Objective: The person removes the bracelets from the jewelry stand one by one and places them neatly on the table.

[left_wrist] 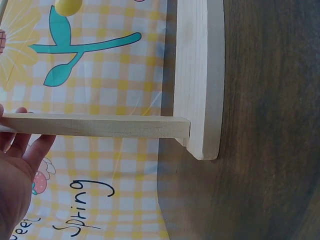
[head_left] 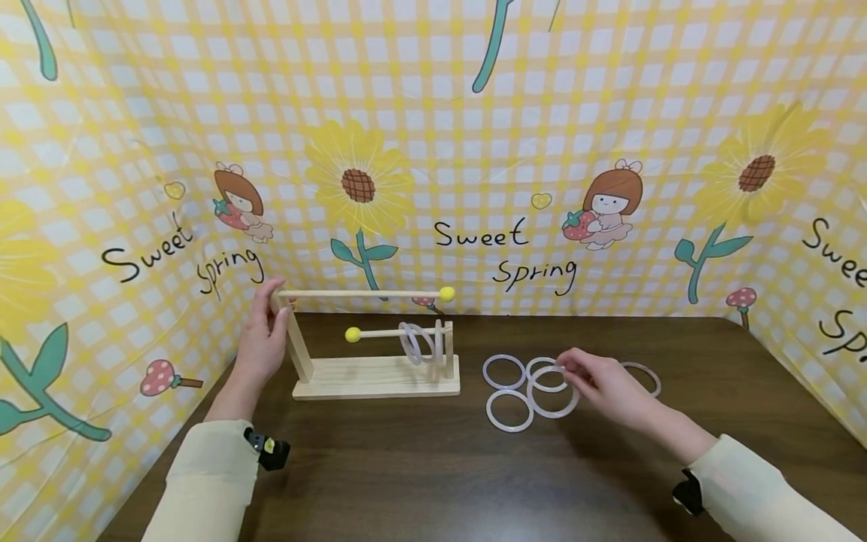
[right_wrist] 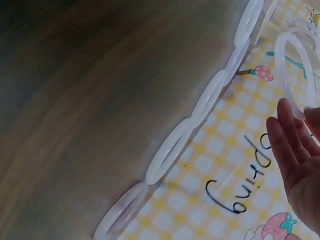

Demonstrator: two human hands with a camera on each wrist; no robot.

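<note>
At the left, my left hand point(head_left: 263, 331) grips the top of the tall upright of a wooden peg stand point(head_left: 375, 388), its thumb and fingers on either side of the post point(left_wrist: 100, 126). Two horizontal rods with yellow ball ends belong to this stand. Several pale translucent rings point(head_left: 439, 350) hang on the lower rod, near the short upright. Right of the stand, my right hand point(head_left: 612, 388) pinches a whitish ring point(right_wrist: 281, 65) between thumb and fingertips. That ring appears raised off the table in the right wrist view.
More rings lie on the dark wooden table point(head_left: 433, 474), including a lilac ring point(head_left: 504, 388) and a white ring point(head_left: 510, 430). Another ring point(head_left: 655, 380) is partly hidden behind my right hand. A yellow checked cloth point(head_left: 433, 150) stands up behind the table and at both sides.
</note>
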